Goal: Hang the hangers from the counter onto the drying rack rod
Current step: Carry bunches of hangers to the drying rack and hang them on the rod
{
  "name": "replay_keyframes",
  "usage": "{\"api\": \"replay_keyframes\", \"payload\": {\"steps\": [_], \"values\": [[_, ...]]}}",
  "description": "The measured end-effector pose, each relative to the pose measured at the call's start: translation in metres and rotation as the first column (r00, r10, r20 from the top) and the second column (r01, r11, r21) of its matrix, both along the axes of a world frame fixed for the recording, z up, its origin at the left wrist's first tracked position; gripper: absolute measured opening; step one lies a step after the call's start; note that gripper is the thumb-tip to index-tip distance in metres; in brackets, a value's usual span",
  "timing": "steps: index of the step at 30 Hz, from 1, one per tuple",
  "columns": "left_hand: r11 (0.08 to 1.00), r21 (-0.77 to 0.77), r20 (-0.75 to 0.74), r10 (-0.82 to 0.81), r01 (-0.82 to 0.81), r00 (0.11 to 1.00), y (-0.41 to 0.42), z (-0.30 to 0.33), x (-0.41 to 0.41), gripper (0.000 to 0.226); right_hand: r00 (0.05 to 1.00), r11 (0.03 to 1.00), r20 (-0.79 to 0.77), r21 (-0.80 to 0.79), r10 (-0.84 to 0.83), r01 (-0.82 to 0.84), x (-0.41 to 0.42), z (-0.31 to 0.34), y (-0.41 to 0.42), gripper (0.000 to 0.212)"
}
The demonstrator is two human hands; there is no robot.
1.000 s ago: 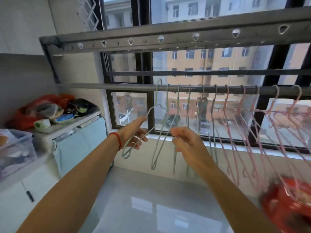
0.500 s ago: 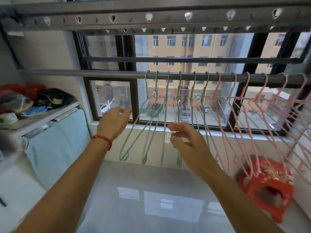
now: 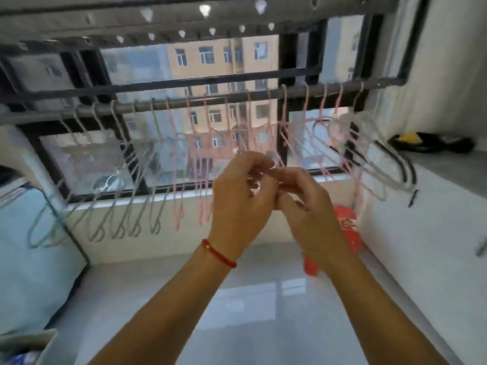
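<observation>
Looks nearly done: green hangers [image 3: 123, 206] & pink hangers [image 3: 200, 164] hang along the rod [image 3: 237, 100], both hands, left hand [image 3: 238, 204] & right hand [image 3: 303, 204], together mid-air w/ fingers curled, can't tell if holding anything; counter [image 3: 448, 164] shows no hangers I can make out.

green hangers [image 3: 123, 206] | pink hangers [image 3: 200, 164] | hooked on rod [image 3: 237, 100]

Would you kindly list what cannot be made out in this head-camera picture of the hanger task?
- Whether the left hand and right hand pinch anything: the curled fingers hide it.
- The red plastic stool: mostly hidden behind the right forearm.
- The pink wire hangers on the grey metal rod: motion blur prevents a count.
- The dark items on the right-hand white counter: too blurred to identify.
</observation>
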State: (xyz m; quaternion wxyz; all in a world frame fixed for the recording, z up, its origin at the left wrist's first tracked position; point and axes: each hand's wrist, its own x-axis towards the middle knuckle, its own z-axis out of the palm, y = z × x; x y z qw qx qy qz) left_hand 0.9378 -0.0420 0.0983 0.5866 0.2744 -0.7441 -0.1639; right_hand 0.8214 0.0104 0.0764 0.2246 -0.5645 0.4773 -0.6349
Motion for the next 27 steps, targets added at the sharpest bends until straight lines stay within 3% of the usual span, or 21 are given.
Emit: {"api": "replay_keyframes", "payload": {"steps": [3, 7, 12, 19, 25, 27], "values": [[0.965, 0.176, -0.027, -0.192, 0.194, 0.981, 0.036, -0.013, -0.11, 0.016, 0.984, 0.985, 0.076, 0.069, -0.161, 0.156, -0.104, -0.011, 0.046, 0.026], [0.838, 0.397, -0.016, -0.402, 0.375, 0.915, 0.077, -0.037, -0.233, 0.018, 0.927, 0.928, 0.099, 0.131, -0.361, 0.348, -0.216, -0.027, 0.11, 0.022], [0.698, 0.508, 0.062, -0.613, 0.504, 0.788, 0.121, -0.07, -0.358, 0.028, 0.797, 0.797, 0.114, 0.219, -0.594, 0.563, -0.32, -0.058, 0.186, 0.022], [0.576, 0.637, 0.119, -0.73, 0.512, 0.673, 0.139, -0.112, -0.529, 0.03, 0.633, 0.59, 0.004, 0.366, -0.774, 0.72, -0.46, -0.094, 0.223, 0.018], [0.483, 0.749, 0.137, -0.783, 0.454, 0.607, 0.098, -0.145, -0.665, 0.04, 0.564, 0.442, -0.104, 0.511, -0.819, 0.737, -0.584, -0.118, 0.189, 0.02], [0.492, 0.754, 0.178, -0.79, 0.435, 0.586, 0.078, -0.155, -0.707, 0.043, 0.554, 0.402, -0.124, 0.561, -0.823, 0.724, -0.624, -0.125, 0.169, 0.022]]}}
